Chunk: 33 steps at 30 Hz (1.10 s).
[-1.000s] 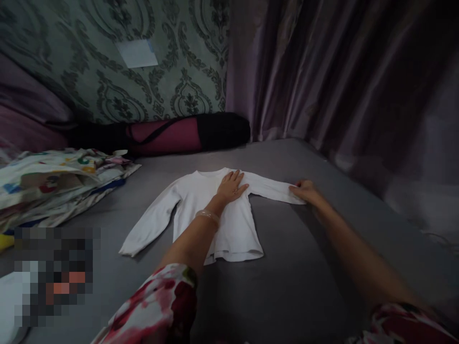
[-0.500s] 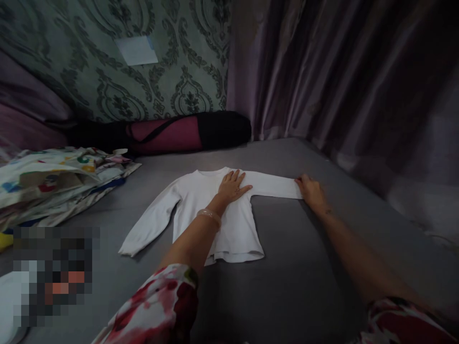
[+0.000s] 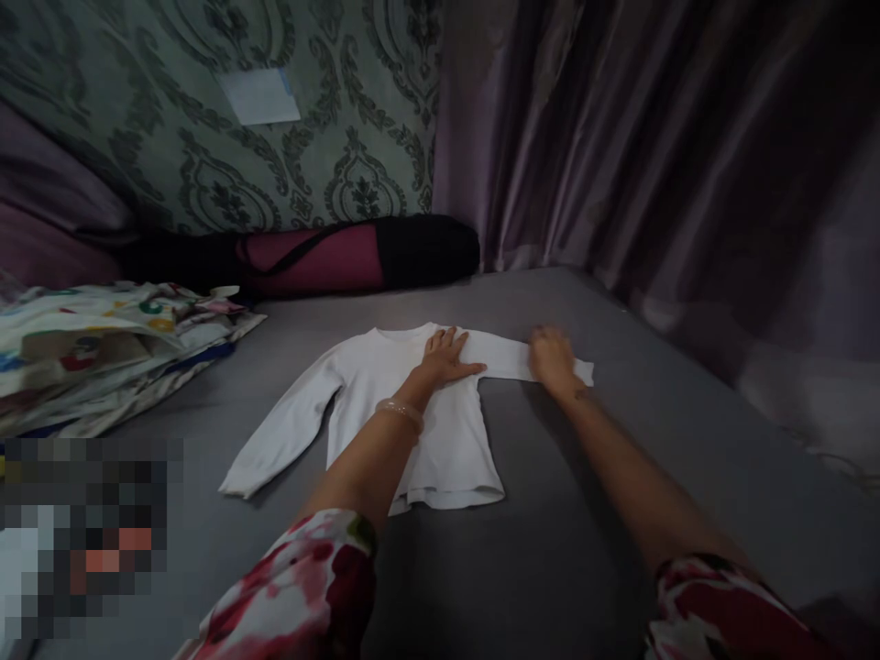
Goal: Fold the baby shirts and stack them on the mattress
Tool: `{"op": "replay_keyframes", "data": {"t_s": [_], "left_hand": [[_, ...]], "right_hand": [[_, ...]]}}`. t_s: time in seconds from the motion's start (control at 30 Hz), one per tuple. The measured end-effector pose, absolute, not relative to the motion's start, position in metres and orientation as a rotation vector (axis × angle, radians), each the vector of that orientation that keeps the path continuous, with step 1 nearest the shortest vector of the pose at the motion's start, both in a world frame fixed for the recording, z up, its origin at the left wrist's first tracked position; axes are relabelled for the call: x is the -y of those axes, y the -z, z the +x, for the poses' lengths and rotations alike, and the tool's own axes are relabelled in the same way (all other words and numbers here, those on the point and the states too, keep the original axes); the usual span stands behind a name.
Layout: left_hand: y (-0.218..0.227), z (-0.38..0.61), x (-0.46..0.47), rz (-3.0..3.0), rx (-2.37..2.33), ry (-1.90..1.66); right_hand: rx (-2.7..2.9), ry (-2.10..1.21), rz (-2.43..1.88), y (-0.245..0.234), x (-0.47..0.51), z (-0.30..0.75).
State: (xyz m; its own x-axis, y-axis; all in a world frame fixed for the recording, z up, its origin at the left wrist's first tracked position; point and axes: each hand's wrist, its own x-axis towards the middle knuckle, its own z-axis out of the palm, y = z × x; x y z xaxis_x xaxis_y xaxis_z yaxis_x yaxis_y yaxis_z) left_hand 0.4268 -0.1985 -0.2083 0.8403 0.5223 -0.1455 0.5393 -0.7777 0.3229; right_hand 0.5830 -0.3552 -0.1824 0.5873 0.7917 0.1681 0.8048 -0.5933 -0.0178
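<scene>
- Shirt (image 3: 426, 431): white, spread flat mid-bed (image 3: 550, 550); it looks soft and light and would probably crease, so it is best taken at a cuff or the hem.
- Left hand (image 3: 444, 357): fingers spread, pressed flat below the collar.
- Right hand (image 3: 550, 359): on the outstretched sleeve (image 3: 505, 357); blurred, so its grip is unclear.
- Printed bedding (image 3: 103, 339) lies to the left.

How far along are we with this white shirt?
Done: the white long-sleeved shirt lies spread flat on the grey bed sheet. In hand: the left hand presses flat on its chest while the right hand, blurred, lies on the outstretched sleeve near the cuff. Left, by the look of it: nothing is folded yet; the other sleeve angles out and the hem ripples.
</scene>
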Motion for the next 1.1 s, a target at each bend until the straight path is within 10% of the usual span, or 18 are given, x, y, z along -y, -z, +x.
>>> {"op": "replay_keyframes", "data": {"t_s": [0.3, 1.1], "left_hand": [[0.210, 0.426, 0.200, 2.754, -0.829, 0.118], [0.194, 0.397, 0.180, 2.531, -0.620, -0.081]], "right_hand": [[1.609, -0.434, -2.435, 0.206, 0.297, 0.516], [1.180, 0.014, -2.843, 0.193, 0.403, 0.598]]}}
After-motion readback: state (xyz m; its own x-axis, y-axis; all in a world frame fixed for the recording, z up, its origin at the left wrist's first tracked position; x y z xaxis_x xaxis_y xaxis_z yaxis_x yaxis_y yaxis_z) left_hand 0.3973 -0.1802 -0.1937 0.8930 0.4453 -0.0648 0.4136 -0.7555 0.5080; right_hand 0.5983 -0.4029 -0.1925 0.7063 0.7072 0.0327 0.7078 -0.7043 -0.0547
